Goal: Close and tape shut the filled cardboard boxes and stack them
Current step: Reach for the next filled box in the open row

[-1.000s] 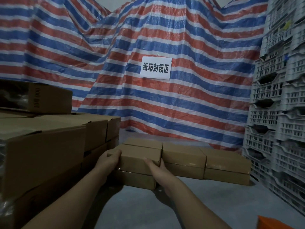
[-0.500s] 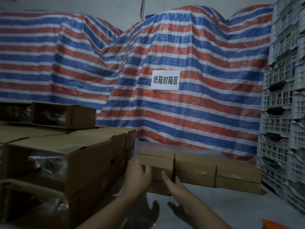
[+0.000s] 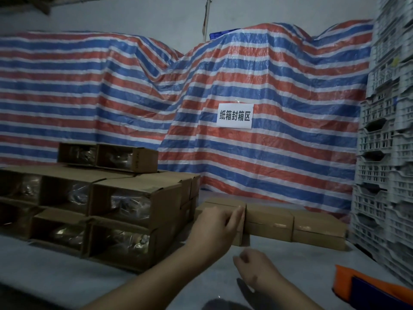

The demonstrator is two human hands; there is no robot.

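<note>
Striped red, white and blue tarpaulin (image 3: 279, 90) hangs across the whole back, with a white paper sign (image 3: 234, 115) of Chinese characters fixed to it. Stacked white plastic crates (image 3: 386, 153) wall in the right side. On the grey table (image 3: 67, 271) a pile of open cardboard boxes (image 3: 125, 209) lies on its sides at the left, bagged contents showing through the open ends.

Between that pile and the crates runs a row of closed boxes (image 3: 290, 222), two high, touching one another. The left hand (image 3: 214, 227) rests on the near face of the leftmost closed box (image 3: 220, 203), fingers (image 3: 237, 217) laid nearly straight against the card, pressing rather than gripping. The right hand (image 3: 254, 268) hovers low over the table just in front, fingers loosely curled and holding nothing. An orange and dark blue object (image 3: 368, 285) sits at the lower right corner; what it is cannot be told.

These small boxes look stiff-walled and probably light to moderate in weight; their faces may be somewhat slick, so taking one by opposite end faces with both hands seems surest. Room is tight: the open pile crowds the row's left end and the crates stand near its right. Free space lies above the row and on the bare table in front.
</note>
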